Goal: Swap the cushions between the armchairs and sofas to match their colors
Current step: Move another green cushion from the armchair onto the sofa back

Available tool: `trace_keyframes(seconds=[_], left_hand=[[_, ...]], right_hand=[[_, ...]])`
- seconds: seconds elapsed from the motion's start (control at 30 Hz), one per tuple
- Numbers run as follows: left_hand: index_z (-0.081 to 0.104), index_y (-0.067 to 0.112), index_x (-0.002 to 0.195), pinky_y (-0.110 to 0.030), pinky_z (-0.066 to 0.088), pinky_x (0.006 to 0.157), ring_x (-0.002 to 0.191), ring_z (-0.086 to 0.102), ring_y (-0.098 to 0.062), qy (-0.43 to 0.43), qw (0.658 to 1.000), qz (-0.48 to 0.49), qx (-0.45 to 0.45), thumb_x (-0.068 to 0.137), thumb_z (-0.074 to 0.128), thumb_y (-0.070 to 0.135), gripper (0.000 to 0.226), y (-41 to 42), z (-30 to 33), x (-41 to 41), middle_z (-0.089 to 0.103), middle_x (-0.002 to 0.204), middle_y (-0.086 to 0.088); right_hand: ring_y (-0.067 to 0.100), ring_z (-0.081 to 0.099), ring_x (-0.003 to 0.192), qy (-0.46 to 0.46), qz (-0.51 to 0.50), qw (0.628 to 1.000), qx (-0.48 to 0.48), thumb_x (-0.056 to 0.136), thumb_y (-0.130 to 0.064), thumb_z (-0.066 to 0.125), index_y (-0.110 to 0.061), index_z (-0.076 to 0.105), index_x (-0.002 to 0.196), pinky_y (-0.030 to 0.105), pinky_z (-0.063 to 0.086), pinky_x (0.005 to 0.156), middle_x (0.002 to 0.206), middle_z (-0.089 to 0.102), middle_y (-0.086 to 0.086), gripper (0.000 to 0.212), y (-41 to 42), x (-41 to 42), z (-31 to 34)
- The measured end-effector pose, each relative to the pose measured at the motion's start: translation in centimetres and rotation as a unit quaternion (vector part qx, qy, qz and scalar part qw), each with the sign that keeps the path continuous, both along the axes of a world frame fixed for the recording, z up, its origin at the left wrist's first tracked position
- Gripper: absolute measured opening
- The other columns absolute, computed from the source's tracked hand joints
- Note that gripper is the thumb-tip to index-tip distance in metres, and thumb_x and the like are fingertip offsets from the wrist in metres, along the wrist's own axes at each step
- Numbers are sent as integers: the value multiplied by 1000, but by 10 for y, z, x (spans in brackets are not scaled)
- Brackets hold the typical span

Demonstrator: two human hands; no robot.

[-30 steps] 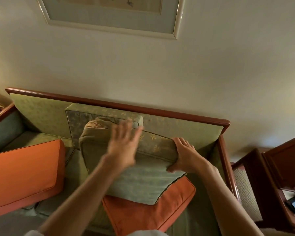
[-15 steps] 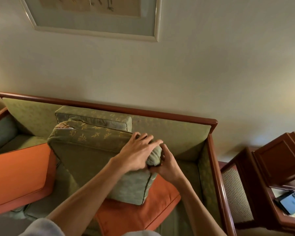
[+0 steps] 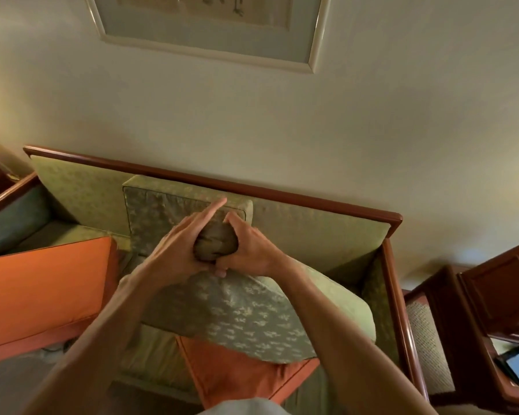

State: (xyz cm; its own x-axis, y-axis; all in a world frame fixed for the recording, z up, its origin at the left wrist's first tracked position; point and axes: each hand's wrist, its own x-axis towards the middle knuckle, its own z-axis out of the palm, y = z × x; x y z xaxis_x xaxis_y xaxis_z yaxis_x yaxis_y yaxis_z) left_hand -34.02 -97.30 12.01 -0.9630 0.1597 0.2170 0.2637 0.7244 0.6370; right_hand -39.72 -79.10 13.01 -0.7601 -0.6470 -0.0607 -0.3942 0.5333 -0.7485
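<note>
Head view: both hands now bunched together on corner of green cushion point(image 3: 246, 310), hauled nearer and twisted since second ago. Left hand point(image 3: 177, 250) and right hand point(image 3: 252, 250) clench fabric. Cushion atop orange cushion point(image 3: 237, 369) on green sofa point(image 3: 312, 235); seating it comes next.

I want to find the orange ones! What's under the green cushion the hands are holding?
An orange cushion lies under the green cushion, its corner and front edge poking out. The rest is covered, so nothing more shows there.
</note>
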Motion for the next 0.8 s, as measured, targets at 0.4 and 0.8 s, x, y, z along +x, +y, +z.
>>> trace_keyframes(seconds=[0.4, 0.8], left_hand=[[36, 34, 148, -32, 36, 106, 121, 40, -11, -190, 976, 43, -96, 54, 98, 29, 113, -150, -75, -3, 39, 131, 12], [8, 11, 156, -54, 1, 124, 150, 5, -37, -225, 895, -12, -385, 56, 83, 68, 137, -131, -131, -27, 12, 159, -16]], right_hand=[[26, 29, 143, 13, -14, 959, 283, 57, -60, 87, -23, 16, 154, 47, 17, 119, 156, 31, 0, 126, -12, -11, -122], [28, 22, 146, 43, -94, 936, 337, 59, -60, 82, -22, 15, 152, 48, 11, 122, 156, 28, 5, 121, 43, 2, -154]])
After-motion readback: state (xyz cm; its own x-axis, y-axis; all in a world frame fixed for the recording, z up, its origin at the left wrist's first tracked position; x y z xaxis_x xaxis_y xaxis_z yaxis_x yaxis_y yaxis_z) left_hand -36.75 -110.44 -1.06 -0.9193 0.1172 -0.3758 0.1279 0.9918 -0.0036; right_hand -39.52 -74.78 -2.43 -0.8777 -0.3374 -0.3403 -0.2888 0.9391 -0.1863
